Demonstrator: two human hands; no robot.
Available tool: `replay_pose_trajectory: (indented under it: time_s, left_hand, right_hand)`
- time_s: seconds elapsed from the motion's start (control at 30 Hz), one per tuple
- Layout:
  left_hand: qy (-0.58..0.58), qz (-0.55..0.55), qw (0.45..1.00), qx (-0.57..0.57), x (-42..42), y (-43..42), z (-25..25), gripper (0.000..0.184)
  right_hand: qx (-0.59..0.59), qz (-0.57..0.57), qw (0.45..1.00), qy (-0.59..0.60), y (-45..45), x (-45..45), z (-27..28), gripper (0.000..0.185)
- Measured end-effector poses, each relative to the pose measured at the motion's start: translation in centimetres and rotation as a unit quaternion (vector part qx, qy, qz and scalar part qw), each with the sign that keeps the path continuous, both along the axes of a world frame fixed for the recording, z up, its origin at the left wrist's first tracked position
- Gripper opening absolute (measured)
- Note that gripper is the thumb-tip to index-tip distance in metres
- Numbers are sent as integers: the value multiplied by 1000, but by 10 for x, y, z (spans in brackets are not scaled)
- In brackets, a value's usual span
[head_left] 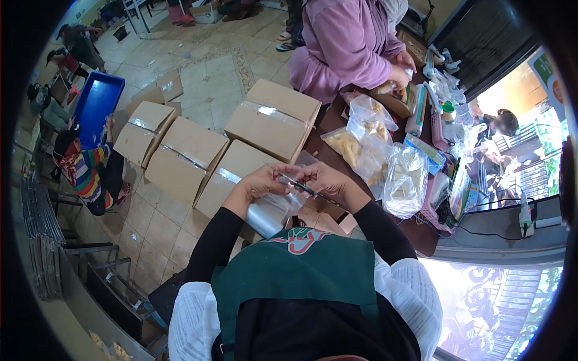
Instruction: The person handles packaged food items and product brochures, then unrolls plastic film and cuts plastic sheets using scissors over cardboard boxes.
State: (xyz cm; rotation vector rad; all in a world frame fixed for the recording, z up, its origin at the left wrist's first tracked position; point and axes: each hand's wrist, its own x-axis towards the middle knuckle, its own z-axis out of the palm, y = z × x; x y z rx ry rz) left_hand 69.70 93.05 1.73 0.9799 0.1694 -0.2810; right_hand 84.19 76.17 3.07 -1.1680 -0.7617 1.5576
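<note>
Dark pen-like object [305, 189], pinched by left hand [267, 180] and right hand [328, 181], taped cardboard boxes [188, 157] beyond

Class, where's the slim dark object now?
The slim dark object is near the head view's centre, held between the left hand and right hand, beyond the green apron.

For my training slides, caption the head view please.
Left hand and right hand hold a slim dark object near taped cardboard boxes.
</note>
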Motion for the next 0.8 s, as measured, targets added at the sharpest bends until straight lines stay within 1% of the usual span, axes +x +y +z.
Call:
replay_pose_trajectory:
  time_s: [0.03, 0.1, 0.13, 0.17, 0.2, 0.23, 0.27, 0.3, 0.37, 0.4, 0.47, 0.5, 0.53, 0.6, 0.63, 0.67, 0.73, 0.8]
  left_hand:
    - [-7, -5, 1000, 11, 0, -1, 0, 62]
    - [-18, -13, 999, 35, 1, 1, 3, 59]
    - [-55, -17, 998, 14, 2, 2, 4, 56]
    - [-51, 11, 999, 4, -5, -3, -1, 56]
    - [-62, 47, 997, 13, -3, 10, 4, 56]
    - [-70, 77, 994, 16, -3, 16, 6, 56]
    - [-76, 100, 991, 55, -6, 23, 4, 49]
    - [-68, 156, 983, 74, -9, 28, 2, 47]
    - [-45, 260, 959, 107, -14, 31, 0, 42]
    - [-57, 313, 931, 179, -17, 37, -9, 37]
    - [-16, 319, 894, 315, -30, 44, -9, 34]
    - [5, 320, 867, 381, -38, 50, -7, 33]
    - [4, 323, 829, 456, -42, 55, -14, 34]
    - [21, 344, 805, 483, -50, 59, -28, 35]
    - [30, 353, 793, 497, -54, 57, -27, 36]
    - [38, 335, 768, 544, -57, 53, -15, 35]
    - [54, 294, 715, 632, -61, 44, 6, 33]
    - [24, 342, 624, 702, -63, 37, 4, 32]
  right_hand:
    - [7, 3, 1000, 6, 2, 1, 3, 30]
    - [37, -11, 999, 27, 5, -1, 13, 36]
    - [40, -28, 998, 37, 3, -4, 27, 38]
    - [41, -43, 997, 48, -1, -6, 32, 41]
    - [65, -40, 995, 64, -5, 2, 29, 50]
    - [70, -62, 994, 54, -8, 4, 32, 50]
    - [73, -84, 993, 46, -10, 3, 34, 51]
    - [73, -109, 991, 39, -13, 2, 35, 51]
    - [71, -145, 984, 75, -19, -2, 32, 52]
    - [76, -160, 981, 82, -21, -5, 26, 52]
    - [92, -181, 976, 78, -25, -8, 9, 52]
    - [83, -185, 976, 77, -28, -8, 2, 51]
    - [74, -188, 976, 76, -29, -9, -5, 50]
    - [68, -189, 977, 71, -33, -9, -15, 46]
    - [63, -193, 977, 66, -33, -11, -14, 47]
    - [58, -198, 977, 59, -33, -14, -10, 47]
    - [56, -212, 974, 58, -32, -16, -8, 47]
    - [55, -223, 972, 45, -33, -18, -5, 49]
